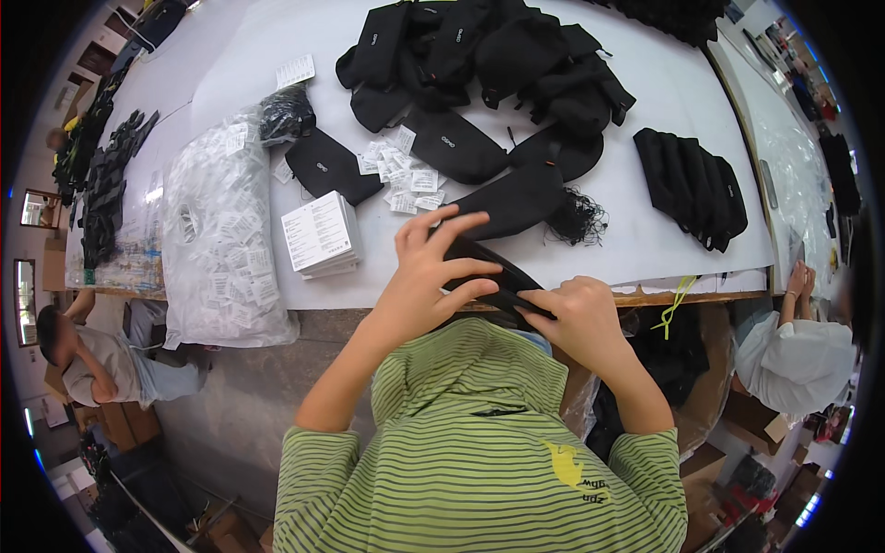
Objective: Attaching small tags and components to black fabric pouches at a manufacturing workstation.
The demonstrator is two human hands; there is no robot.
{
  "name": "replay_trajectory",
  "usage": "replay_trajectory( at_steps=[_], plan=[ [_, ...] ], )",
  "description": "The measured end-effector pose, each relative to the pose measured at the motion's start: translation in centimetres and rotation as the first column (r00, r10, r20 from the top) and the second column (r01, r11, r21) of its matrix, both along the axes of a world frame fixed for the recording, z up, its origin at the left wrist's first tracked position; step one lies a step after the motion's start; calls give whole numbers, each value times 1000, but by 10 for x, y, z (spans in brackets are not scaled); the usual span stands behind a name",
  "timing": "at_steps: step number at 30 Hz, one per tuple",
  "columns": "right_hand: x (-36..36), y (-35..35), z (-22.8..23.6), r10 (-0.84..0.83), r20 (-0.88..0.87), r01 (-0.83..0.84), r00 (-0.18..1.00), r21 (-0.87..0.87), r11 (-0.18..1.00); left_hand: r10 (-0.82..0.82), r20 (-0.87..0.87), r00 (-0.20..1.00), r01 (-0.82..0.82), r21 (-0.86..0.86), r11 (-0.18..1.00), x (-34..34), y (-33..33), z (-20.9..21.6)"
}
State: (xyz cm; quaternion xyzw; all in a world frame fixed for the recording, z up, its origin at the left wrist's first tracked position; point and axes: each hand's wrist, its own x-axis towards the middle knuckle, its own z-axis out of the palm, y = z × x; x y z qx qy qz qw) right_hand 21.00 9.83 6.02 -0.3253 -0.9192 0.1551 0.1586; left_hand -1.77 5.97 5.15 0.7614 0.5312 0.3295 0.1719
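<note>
Right hand clamped on black pouch at the table's near edge

And here we are, close in against the worker's striped shirt (470, 442)! The black pouch (513, 282) is up between both hands, at the near edge of the white table (387, 253). Look at the left hand (429, 272): fingers fanned wide, the upper two raised clear, the lower ones against the cloth. Whether they pinch it, I can't tell from here. Over to the right hand (579, 311): fingers curled in, thumb and forefinger closed on the pouch's right side. Now the lie of it: the long axis runs aslant, one end away to the worker's left, the other down toward the body on the right. Just beyond lies another black pouch (512, 198), its long axis nearly crosswise, beside a tangle of black cords (578, 217). To the left, a stack of white cards (320, 233); farther out, loose white labels (406, 170).
</note>
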Motion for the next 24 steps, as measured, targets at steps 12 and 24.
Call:
replay_trajectory(
  at_steps=[12,24],
  plan=[
    [-29,-15,-14,-303,-497,141,813,-337,931,578,790,-202,133,-563,816,25,-6,-33],
    [-26,-15,-37,-585,-520,-190,622,-826,531,552,833,47,194,-550,813,24,-9,-21]
  ],
)
